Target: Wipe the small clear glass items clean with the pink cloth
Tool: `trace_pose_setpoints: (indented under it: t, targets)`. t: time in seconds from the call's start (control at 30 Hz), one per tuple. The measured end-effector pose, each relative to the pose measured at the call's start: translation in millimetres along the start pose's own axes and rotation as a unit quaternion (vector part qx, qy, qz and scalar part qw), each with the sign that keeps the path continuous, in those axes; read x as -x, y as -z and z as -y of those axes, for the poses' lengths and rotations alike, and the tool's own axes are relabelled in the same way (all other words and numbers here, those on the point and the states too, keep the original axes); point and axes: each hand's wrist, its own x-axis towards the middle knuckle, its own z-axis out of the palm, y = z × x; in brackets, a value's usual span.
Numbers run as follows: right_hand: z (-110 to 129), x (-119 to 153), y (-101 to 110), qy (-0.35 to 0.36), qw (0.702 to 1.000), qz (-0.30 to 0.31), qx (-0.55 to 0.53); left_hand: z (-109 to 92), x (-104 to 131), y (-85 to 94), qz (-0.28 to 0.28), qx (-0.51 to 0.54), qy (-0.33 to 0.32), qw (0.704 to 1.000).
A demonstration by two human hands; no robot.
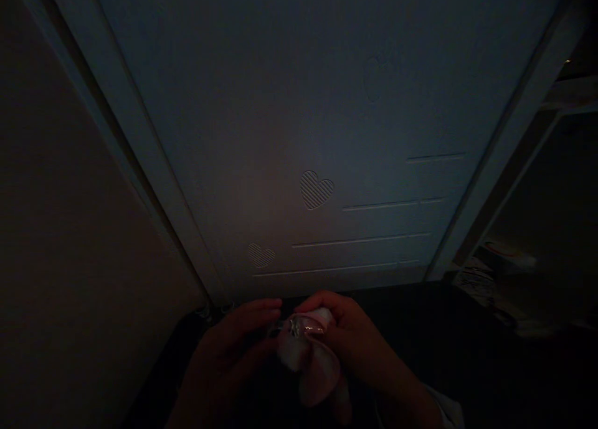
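In dim light, a small pink and white soft item [320, 370] with a shiny clear or metallic part [303, 327] is at the bottom centre. My right hand [352, 329] grips its upper right side, thumb and fingers closed on it. Just left of the item is my left hand [233, 342], its fingers and thumb apart, with the fingertips close to the shiny part. Whether those fingertips touch it is hard to tell in the dark.
A pale door or panel [261, 136] with carved hearts and lines stands ahead, framed on both sides. To the left is a plain wall [70, 230]. Blurred pale items [507, 258] lie at the right. Below is a dark surface [397, 311].
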Motion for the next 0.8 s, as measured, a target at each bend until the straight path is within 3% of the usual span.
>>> trace_pose_setpoints:
  t: [0.23, 0.37, 0.57, 0.8]
  targets:
    - [-2, -1, -4, 0.02, 0.997, -0.067, -0.033, 1, 1, -5.0, 0.001, 0.041, 0.015, 0.999]
    - [0, -1, -6, 0.039, 0.997, -0.056, -0.04, -4, 2, -8.3, 0.009, 0.061, 0.028, 0.998]
    - [0, 0, -6, 0.085, 0.995, -0.05, 0.024, -5, -8, -10.2, -0.028, 0.017, 0.069, 0.997]
    - [-2, -1, -4, 0.09, 0.994, -0.049, 0.045, -2, -9, -5.6, -0.01, -0.017, 0.073, 0.997]
